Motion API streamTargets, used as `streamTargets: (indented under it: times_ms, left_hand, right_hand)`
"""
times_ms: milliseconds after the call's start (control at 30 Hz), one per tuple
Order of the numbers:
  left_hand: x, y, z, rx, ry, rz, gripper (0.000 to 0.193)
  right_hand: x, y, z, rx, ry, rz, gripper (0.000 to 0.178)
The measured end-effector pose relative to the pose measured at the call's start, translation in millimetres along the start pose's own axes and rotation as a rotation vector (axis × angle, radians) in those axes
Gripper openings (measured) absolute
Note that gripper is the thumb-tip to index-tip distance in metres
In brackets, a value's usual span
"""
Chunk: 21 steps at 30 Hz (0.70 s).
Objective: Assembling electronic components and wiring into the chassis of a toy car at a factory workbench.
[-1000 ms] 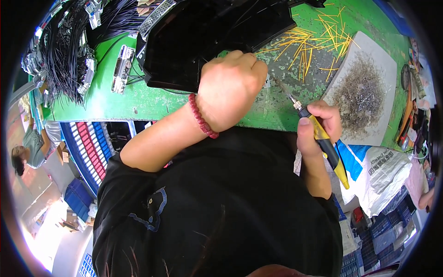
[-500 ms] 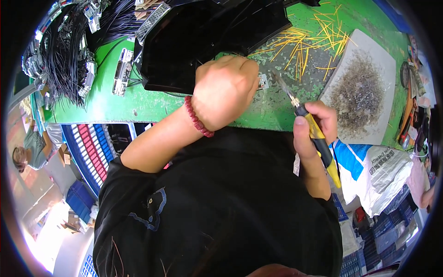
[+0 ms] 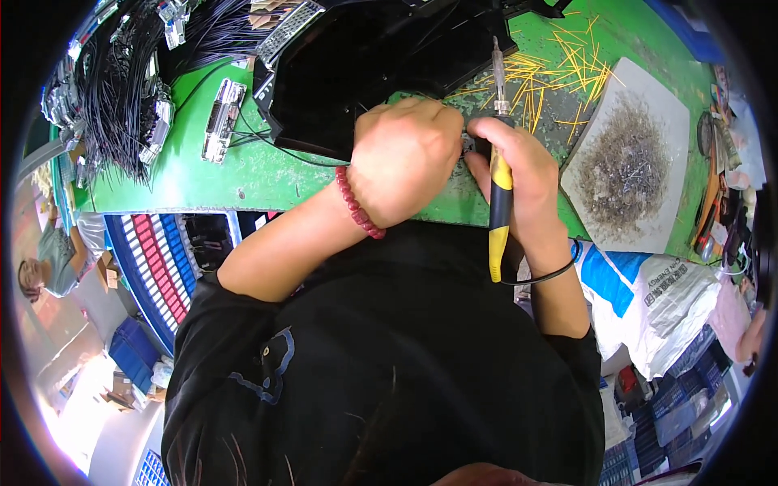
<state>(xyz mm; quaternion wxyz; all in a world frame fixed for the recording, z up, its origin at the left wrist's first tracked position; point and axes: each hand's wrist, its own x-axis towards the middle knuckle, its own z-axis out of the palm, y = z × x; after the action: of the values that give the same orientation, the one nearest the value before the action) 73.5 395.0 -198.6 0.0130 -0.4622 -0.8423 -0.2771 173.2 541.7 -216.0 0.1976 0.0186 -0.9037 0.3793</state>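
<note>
A soldering iron (image 3: 502, 190) with a yellow and black handle lies in my right hand (image 3: 523, 166), its metal tip pointing away from me and its black cord trailing to my wrist. My left hand (image 3: 409, 154), with a red bead bracelet at the wrist, is closed beside the near edge of a glossy black panel (image 3: 316, 97). What its fingers hold is hidden behind the hand. The fingertips of both hands come close together. Left of the panel, a silver connector (image 3: 223, 120) with black wires rests on the green table (image 3: 267, 182).
Thin yellow sticks (image 3: 531, 81) are scattered beyond my right hand. A grey board (image 3: 668, 178) carries a heap of dark crumbs and bits. Bundles of black wires (image 3: 113, 105) with silver connectors fill the far left. White sacks (image 3: 664, 308) hang at the right; another person (image 3: 57, 259) is at the left.
My right hand has moved left toward my left hand, and the soldering iron has swung from a slant to nearly straight ahead. My left hand has shifted slightly right and stays closed.
</note>
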Motion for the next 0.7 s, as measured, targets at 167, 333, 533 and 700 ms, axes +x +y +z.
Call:
streamTargets:
  times_ms: [167,333,533,700]
  left_hand:
    - [-0.8,1.5,2.5,-0.018,-0.003,-0.019,0.010]
    - [-0.2,1.2,2.6,0.009,-0.001,0.042,0.011]
    - [1.0,-1.3,4.1,-0.039,0.029,0.052,0.012]
    - [2.5,5.5,1.7,0.049,0.001,0.065,0.013]
  right_hand:
    - [-1.6,-0.6,5.8,-0.035,0.047,0.012,0.046]
    - [-13.0,2.4,0.0,0.225,0.225,0.119,0.038]
    - [-44.6,-9.1,-32.9,0.440,0.294,0.337,0.065]
    - [-61.2,-11.2,-23.2,0.396,0.380,0.338,0.040]
